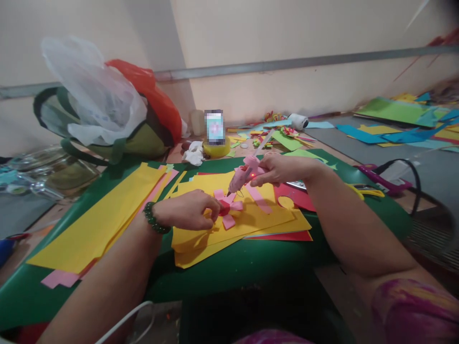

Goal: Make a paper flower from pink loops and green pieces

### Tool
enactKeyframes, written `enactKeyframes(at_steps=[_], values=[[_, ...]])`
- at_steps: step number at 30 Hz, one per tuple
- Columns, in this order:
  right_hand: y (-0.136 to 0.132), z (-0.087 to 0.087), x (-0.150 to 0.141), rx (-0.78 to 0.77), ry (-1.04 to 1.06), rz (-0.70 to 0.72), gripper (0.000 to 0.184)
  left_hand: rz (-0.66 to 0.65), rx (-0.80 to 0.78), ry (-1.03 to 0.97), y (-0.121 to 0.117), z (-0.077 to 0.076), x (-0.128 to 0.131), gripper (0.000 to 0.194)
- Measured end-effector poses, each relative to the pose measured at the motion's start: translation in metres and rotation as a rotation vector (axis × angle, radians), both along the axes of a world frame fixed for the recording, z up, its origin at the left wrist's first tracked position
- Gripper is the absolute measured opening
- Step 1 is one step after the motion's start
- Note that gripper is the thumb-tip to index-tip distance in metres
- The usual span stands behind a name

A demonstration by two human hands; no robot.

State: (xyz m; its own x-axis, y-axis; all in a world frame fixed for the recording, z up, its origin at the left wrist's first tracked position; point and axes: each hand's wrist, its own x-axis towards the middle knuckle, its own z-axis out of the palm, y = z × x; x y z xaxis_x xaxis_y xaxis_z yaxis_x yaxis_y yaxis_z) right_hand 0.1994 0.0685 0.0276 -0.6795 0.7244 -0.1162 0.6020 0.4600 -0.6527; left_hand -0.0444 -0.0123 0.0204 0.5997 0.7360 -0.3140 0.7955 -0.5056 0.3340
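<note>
My right hand is wrapped round a pink hot glue gun with a small red light lit and a clear glue stick out of its back. Its nozzle points down at a paper flower with pink petals and a red centre. My left hand, with a green bead bracelet on the wrist, has its fingers closed at the flower's left side; the fingertips hide part of it. The flower lies on stacked yellow paper sheets. Right of it is a loose pink paper strip.
A green mat covers the table. Long yellow sheets lie at the left, yellow-handled scissors at the right. A bag stands at the back left, a phone before the wall, paper scraps behind.
</note>
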Motion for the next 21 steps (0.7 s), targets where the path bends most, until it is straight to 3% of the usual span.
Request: enactKeyframes(at_steps=[4,10,21], values=[[-0.005,0.002,-0.006,-0.075,-0.163,0.033,0.042,-0.006,0.009,0.003,0.001,-0.001,0.000,0.014],[-0.002,-0.004,-0.012,0.060,-0.285,0.072,0.044,-0.024,0.023,0.026,0.001,-0.004,-0.002,0.016],[-0.003,-0.005,-0.012,0.104,-0.335,0.088,0.049,-0.013,0.026,0.024,0.000,-0.003,-0.001,0.018]])
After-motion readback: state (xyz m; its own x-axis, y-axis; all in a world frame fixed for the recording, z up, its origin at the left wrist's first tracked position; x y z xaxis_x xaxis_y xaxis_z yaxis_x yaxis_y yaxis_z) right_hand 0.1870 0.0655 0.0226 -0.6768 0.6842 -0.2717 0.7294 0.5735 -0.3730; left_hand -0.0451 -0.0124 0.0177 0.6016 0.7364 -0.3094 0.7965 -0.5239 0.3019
